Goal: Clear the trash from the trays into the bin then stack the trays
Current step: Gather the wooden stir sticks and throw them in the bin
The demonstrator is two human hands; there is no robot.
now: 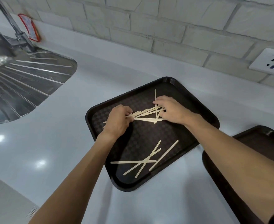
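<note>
A dark brown tray (186, 101) with a checkered floor lies on the white counter. A bunch of thin wooden sticks (146, 116) lies across its far half. My left hand (118, 122) is closed around the bunch's left ends. My right hand (170, 109) grips the right ends, fingers curled over them. Several more wooden sticks (145, 160) lie crossed and loose on the tray's near half. A second dark tray (252, 138) sits at the right, partly hidden under my right forearm. No bin is in view.
A steel sink drainer (24, 88) with a tap (18, 31) takes up the left. A red-edged packet (30, 27) leans against the tiled wall. A wall socket (272, 63) sits at the far right. White counter (55, 143) surrounds the trays.
</note>
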